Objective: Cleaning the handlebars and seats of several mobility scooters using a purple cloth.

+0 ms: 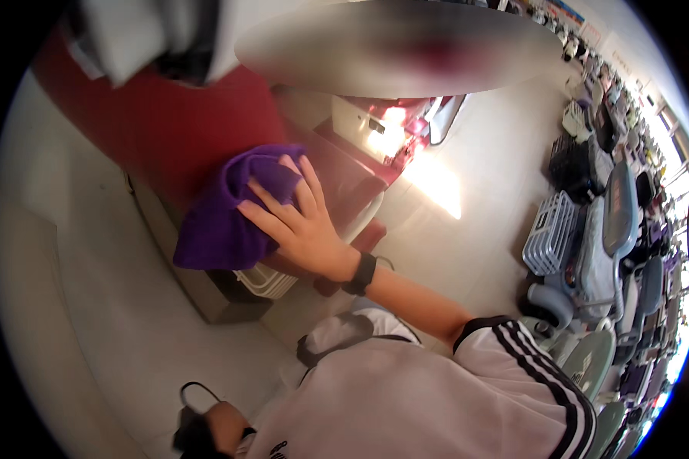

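Cloth [220, 218], purple and loosely folded, lay on the red padded seat [184, 115], with one corner hanging past its near edge, above a pale basket [272, 283]. The right hand [302, 226] rested over it with fingers spread wide, pressing from above rather than pinching, and a black band [360, 273] circled that wrist. Low in the view, the left hand [226, 428] was apart from the cloth, beside a dark object [194, 432] with a thin loop of cord; whether it gripped that object, I could not tell. Judging by the flat touch, the step in hand was wiping the seat. The next move seemed to call for even pressure through the palm and a sweep over the red cover, with the loose corner kept under control. A patch of sunlight [440, 187] lit the floor [497, 145] beyond the seat.
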Tool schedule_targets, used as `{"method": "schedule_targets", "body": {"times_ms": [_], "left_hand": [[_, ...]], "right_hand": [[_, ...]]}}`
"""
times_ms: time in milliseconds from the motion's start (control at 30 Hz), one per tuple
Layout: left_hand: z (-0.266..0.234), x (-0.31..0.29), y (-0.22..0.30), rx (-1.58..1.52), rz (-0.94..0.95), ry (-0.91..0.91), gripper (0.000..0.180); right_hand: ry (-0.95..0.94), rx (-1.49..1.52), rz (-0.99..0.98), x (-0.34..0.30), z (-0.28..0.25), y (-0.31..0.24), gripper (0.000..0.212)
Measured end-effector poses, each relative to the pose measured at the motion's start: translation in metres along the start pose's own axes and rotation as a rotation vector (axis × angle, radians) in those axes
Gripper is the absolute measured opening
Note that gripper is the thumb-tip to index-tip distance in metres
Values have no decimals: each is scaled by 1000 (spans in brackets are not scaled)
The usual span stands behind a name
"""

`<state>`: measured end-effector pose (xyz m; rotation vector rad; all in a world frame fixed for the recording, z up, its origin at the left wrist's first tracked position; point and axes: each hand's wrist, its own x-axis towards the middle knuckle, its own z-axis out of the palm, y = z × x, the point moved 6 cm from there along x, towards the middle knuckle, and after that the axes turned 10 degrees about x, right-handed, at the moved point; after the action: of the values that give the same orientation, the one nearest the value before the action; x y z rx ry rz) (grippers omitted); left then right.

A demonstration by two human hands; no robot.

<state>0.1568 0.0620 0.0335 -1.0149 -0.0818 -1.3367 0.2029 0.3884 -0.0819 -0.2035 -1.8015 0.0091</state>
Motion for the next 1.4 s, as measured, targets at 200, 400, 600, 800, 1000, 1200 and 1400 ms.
{"method": "schedule_targets", "body": {"times_ms": [200,400,600,800,1000,1200,1400], "left_hand": [[-3,-217,28,382,-468,-927,32],[-25,-377,107,-91,-1778,-1243,60],[71,-522,194,-1024,-2151,-1654,72],[232,-539,325,-2138,-2138,-1280,69],[298,-449,480,-2065,-1912,-1608,39],[358,-383,561,-2114,-1136,-1393,42],[392,-360,654,-2394,-666,-1714,42]], "right_hand": [[-2,211,26,-39,-2,28,63],[-73,534,397,-103,-24,73,79],[-91,147,935,-193,-115,156,79],[206,-331,1156,-253,-258,170,76],[286,-663,1263,-286,-391,107,88],[493,-773,1159,-306,-476,62,99],[466,-1008,1160,-331,-539,65,104]]}}
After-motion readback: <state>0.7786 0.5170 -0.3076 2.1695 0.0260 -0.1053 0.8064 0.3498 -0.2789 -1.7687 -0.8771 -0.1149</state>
